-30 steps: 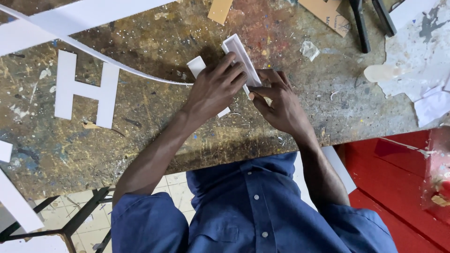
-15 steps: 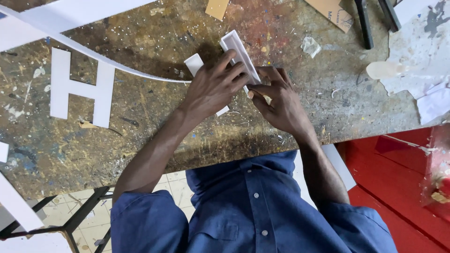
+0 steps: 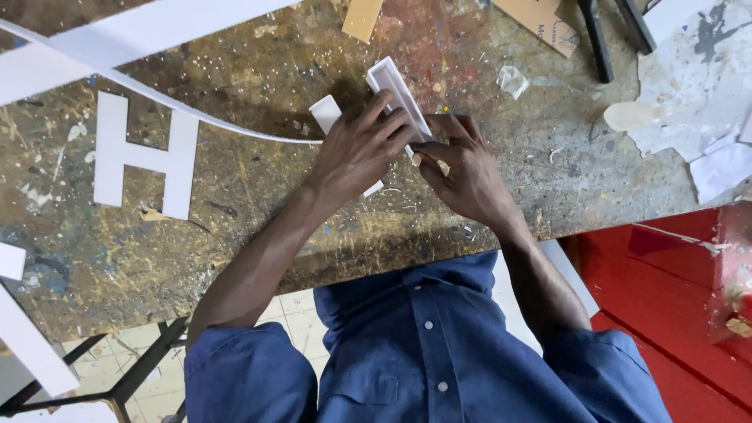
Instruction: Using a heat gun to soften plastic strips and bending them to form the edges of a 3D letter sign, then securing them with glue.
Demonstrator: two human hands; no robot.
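Observation:
A white foam-board piece with raised side walls (image 3: 395, 90) lies on the paint-stained workbench (image 3: 258, 196). My left hand (image 3: 356, 153) presses down on it, fingers spread over its long edge. My right hand (image 3: 462, 172) grips the near end of the same piece from the right, thumb against its wall. A flat white strip (image 3: 327, 113) sticks out from under my left hand. A long thin white strip (image 3: 157, 94) curves across the bench to my left hand.
A white cut-out letter shape (image 3: 145, 157) lies at the left. Cardboard scraps (image 3: 362, 17), black tool handles (image 3: 611, 27), a clear plastic bottle (image 3: 634, 116) and paint-stained paper (image 3: 705, 86) sit at the back right. A red surface (image 3: 681, 298) is below right.
Both hands stay on the white walled piece; they have shifted only slightly, and the view has moved a little.

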